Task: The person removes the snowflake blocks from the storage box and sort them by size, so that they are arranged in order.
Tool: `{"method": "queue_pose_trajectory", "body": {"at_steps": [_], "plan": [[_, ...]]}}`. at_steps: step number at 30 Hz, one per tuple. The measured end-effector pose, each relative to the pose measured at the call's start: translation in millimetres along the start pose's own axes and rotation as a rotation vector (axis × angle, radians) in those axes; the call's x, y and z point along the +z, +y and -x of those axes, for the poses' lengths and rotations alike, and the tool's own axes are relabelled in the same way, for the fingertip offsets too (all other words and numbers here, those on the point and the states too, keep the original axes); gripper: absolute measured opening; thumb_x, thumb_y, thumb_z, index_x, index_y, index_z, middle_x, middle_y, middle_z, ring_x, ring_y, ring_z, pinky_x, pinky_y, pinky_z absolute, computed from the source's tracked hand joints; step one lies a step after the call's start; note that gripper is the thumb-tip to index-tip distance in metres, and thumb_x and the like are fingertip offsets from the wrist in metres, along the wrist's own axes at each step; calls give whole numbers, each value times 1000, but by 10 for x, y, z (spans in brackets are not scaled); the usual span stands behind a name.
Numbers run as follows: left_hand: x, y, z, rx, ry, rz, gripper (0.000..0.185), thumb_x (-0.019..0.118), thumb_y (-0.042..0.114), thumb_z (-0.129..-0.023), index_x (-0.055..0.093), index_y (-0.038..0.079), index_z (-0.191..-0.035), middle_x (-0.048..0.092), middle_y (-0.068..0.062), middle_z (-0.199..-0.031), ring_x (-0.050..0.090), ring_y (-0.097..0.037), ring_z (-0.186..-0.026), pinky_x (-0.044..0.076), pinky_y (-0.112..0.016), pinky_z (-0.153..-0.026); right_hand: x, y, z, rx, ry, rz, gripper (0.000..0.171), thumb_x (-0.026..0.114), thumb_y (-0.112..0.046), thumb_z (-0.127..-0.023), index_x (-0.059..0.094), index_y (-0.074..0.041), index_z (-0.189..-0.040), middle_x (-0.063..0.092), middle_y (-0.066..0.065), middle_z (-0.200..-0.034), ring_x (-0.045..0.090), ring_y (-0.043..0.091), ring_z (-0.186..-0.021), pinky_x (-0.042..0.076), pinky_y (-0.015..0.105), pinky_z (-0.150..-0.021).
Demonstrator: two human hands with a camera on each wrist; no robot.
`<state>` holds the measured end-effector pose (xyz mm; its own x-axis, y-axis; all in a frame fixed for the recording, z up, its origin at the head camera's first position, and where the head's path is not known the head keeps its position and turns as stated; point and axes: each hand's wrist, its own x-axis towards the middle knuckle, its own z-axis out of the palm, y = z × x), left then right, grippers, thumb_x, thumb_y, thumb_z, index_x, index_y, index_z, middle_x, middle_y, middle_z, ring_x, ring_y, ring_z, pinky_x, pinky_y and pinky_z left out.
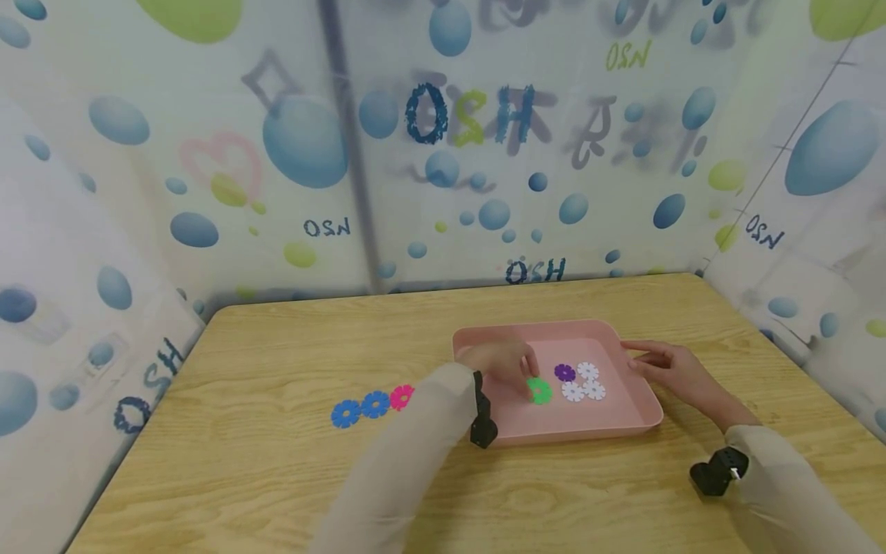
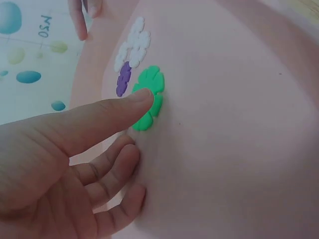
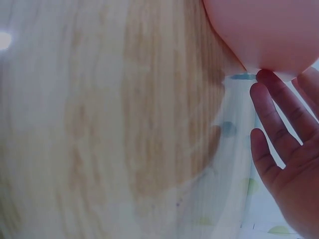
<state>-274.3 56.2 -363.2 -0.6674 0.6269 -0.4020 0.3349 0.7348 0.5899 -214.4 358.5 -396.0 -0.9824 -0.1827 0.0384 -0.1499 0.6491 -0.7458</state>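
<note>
Inside the pink tray (image 1: 498, 431), my left hand (image 1: 501, 362) pinches a green flower-shaped disc (image 1: 541, 390). In the left wrist view, the thumb lies over the face of this notched green disc (image 2: 150, 79), and the other fingers bend close to the tray floor. Beyond it on the floor are a purple flower disc (image 1: 564, 372) and several white flower discs (image 1: 588, 372). My right hand (image 1: 674, 373) rests at the tray's right rim with fingers extended. The right wrist view shows those fingers (image 3: 276, 132) nearly straight, tips against the tray's outer wall (image 3: 264, 35).
On the wooden table (image 1: 263, 462), left of the tray, two blue flower discs (image 1: 346, 414) and a pink one (image 1: 401, 397) lie in a row, the pink partly behind my left sleeve (image 1: 415, 446). A patterned curtain (image 1: 450, 192) hangs around the table's back and sides.
</note>
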Motion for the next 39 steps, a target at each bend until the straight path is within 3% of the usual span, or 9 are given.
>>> {"method": "queue_pose_trajectory", "body": {"at_steps": [8,21,39], "plan": [[30,-3,-43,-15,-3,-10,31,79,23,-74,59,20,-98,51,4,-105,45,-14,-96,39,-28,-83,-4,9,13,-8,6,5,49,55,-26,-94,46,3,-133,61,23,-111,59,-3,-88,48,19,-73],[62,49,-87,-5,-3,-32,30,79,16,-74,57,16,-94,51,4,-97,44,-13,-87,37,-25,-72,-9,4,30,-10,5,1,48,55,-23,-95,46,4,-133,58,26,-116,57,-6,-88,48,18,-72],[40,24,-64,-41,19,-10,28,79,13,-75,57,13,-93,54,2,-93,47,-15,-88,41,-26,-76,12,-11,11,10,8,6,50,54,-29,-95,46,2,-133,57,26,-118,57,-4,-90,48,20,-75]]}}
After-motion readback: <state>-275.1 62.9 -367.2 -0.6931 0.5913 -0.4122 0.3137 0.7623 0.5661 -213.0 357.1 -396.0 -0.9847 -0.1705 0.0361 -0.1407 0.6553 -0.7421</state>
